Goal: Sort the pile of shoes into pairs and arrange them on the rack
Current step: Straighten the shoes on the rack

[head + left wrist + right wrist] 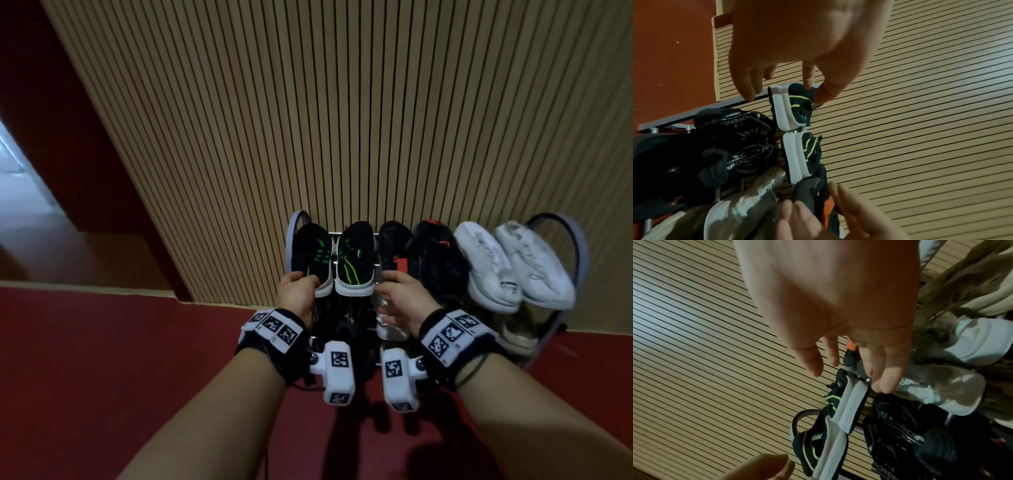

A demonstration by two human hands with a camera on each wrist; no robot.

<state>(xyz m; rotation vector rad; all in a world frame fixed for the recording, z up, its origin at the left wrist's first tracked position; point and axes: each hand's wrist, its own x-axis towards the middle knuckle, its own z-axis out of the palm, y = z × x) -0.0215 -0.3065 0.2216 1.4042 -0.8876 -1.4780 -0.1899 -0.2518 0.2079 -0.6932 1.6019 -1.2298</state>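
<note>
Slatted wood wall (308, 120) behind, red floor (102, 359) below. Shoe rack (579, 250) against the wall, top tier holds three pairs side by side: black-green sneakers at the left, black-red pair (424, 260) in the middle, white sneakers (507, 263) at the right. Lower tier mostly hidden by wrists and cameras; black shoes with white lettering (735, 138) and a pale shoe (748, 203) show there in the left wrist view, details hard to make out. Left hand (297, 291): narrow grip, thumb and forefinger pinching the heel collar of the left black-green sneaker (313, 258), which sits on the top tier, other fingers loose. Its mate (354, 263) sits just beside it, untouched. Right hand (399, 298): grip relaxed, fingers straight-ish, tips at the rack's front rail by the black-red pair's heel; holds nothing. Whether it actually touches the rail, cannot tell. Right wrist view blurred.
</note>
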